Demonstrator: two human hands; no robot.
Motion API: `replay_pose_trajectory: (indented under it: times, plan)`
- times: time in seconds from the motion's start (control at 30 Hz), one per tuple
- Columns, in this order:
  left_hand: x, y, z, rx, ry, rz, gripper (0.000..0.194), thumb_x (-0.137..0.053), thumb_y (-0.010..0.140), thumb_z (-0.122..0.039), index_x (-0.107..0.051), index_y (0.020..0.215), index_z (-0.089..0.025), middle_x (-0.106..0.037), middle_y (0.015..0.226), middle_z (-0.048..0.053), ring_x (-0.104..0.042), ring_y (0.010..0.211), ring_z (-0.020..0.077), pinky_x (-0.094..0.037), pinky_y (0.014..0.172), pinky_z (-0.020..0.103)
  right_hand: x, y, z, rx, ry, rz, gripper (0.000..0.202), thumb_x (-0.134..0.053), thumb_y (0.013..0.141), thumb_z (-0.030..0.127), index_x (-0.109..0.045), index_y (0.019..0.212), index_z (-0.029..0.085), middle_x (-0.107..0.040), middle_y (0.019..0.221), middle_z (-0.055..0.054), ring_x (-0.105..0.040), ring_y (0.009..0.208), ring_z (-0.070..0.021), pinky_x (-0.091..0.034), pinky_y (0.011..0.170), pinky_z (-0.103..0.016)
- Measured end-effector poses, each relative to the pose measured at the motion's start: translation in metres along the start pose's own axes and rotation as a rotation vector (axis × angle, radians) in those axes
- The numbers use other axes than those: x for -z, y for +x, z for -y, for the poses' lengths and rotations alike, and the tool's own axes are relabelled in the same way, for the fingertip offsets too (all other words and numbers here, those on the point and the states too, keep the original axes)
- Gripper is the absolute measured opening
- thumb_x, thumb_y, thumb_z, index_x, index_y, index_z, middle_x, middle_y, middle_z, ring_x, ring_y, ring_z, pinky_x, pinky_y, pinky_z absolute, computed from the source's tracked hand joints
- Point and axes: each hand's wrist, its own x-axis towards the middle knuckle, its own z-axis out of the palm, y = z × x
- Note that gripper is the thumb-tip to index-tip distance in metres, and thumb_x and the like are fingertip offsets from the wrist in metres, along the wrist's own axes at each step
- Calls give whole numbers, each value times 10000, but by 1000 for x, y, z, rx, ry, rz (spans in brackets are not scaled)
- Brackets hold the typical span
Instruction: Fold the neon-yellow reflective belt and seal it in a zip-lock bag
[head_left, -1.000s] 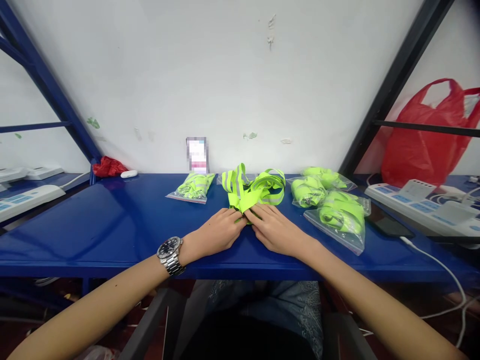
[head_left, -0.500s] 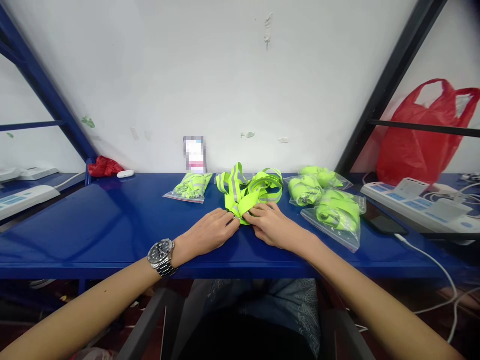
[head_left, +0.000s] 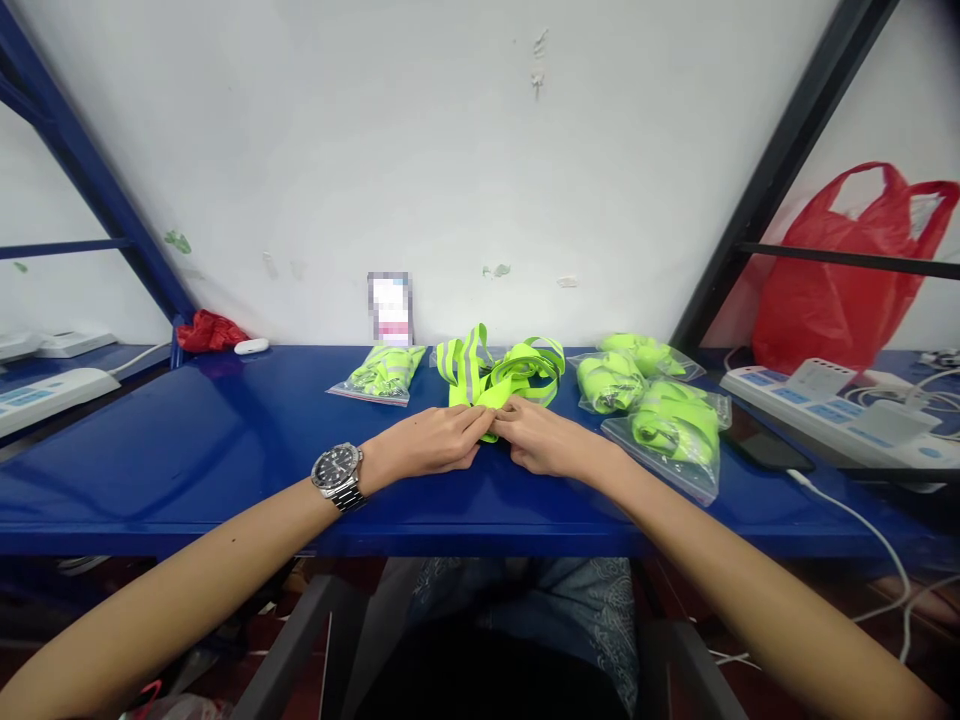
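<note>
A loose bundle of neon yellow-green reflective strap (head_left: 471,368) with grey stripes lies in loops on the blue table (head_left: 247,440). At its near end my left hand (head_left: 446,438) and my right hand (head_left: 536,435) meet, fingertips almost touching. Both hands are closed in a pinch on the strap. The exact spot they grip is partly hidden behind the fingers. A metal watch (head_left: 337,475) is on my left wrist. Left of the strap lies a clear zip bag (head_left: 384,372) packed with the same neon strap.
Several bagged neon straps (head_left: 675,425) lie to the right, beside a dark phone (head_left: 769,445) on a white cable. Farther right are a power strip (head_left: 817,410) and a red plastic bag (head_left: 832,270). A phone (head_left: 391,308) leans against the wall; a white case (head_left: 251,346) lies back left.
My left hand has moved right and slightly up, its fingers now meeting those of my right hand over the strap. The right hand's fingers have curled in more.
</note>
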Motion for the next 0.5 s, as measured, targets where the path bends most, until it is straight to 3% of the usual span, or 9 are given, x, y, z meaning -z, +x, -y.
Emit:
replay_pose_trajectory:
  times: [0.27,0.37,0.5]
  plan:
    - [-4,0,-10,-5,123,-213,433,-407,981,-183,-325,1386,-53,-617,1247,217,-634,1145,289,-569,939,410,9,-6,1,-87,197,13,357,-509,773,54,-606,1110,124,-566,922,-96,-478,888,-223,-429,783,-330]
    - [1,0,-14,-9,40,-231,450,-429,998,-234,-319,1392,-47,-620,1229,230,-637,1125,300,-578,902,423,20,-5,3,-118,294,64,369,-515,757,68,-628,1104,132,-551,844,-60,-480,845,-202,-404,734,-294]
    - [6,-4,-19,55,-135,-226,401,-423,1007,-250,-376,1368,-81,-646,1143,202,-654,1025,268,-575,827,406,34,-5,1,-105,394,81,292,-525,723,64,-679,960,138,-536,717,-3,-443,686,-146,-345,644,-265]
